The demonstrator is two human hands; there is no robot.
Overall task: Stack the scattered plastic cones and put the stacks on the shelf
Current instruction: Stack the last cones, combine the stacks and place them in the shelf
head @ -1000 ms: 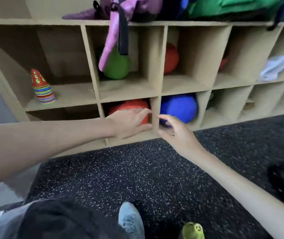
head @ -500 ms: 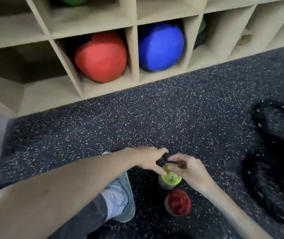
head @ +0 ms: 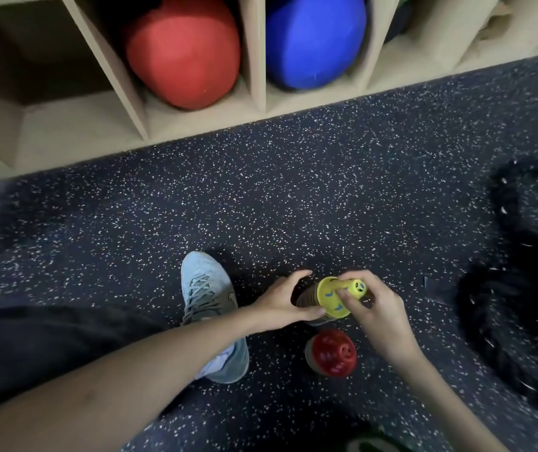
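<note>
Both hands meet low in the view, just right of centre. The left hand (head: 279, 303) comes in from nine o'clock, fingers curled round the dark striped stack of plastic cones (head: 306, 300) and gripping its side. The right hand (head: 375, 313) reaches up from five o'clock and pinches the yellow plastic cone with blue markings (head: 334, 296) between thumb and fingertips; that cone tilts, its narrow tip pointing toward two o'clock, its wide rim over the top of the stack. Whether the yellow cone is fully seated on the stack I cannot tell, as the fingers cover the join.

Just below, at six o'clock from the hands, a red plastic cone with a ribbed, dotted surface (head: 333, 353) stands upright on the dark speckled rubber floor (head: 293, 197), apart from both hands. At nine o'clock from the cones sits a light grey-blue laced sneaker (head: 207, 295), toe pointing to twelve.

Along the top runs the pale wooden cubby shelf (head: 254, 60). One low compartment holds a big red ball (head: 184, 52), the next one to its right a big blue ball (head: 313, 40). At three o'clock a black fuzzy mass (head: 528, 288) lies on the floor, too blurred to identify.
</note>
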